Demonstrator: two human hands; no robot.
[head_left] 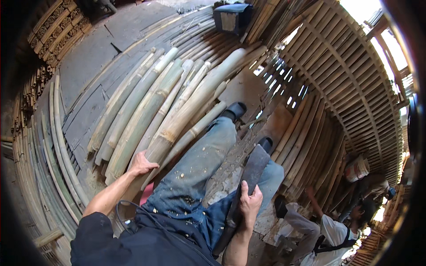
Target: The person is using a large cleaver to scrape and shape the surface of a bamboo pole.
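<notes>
My left hand rests on the near end of a thick pale bamboo pole that runs away up and to the right, fingers curled over it. My right hand grips the handle of a large dark machete-like blade laid along my right leg. Both legs, in dusty blue jeans and dark shoes, stretch forward between the hands.
A pile of split green and pale bamboo poles lies to the left on a grey floor. Thin bamboo strips curve along the far left. Slatted bamboo panels stand at right. Another person crouches at lower right. A dark box sits at top.
</notes>
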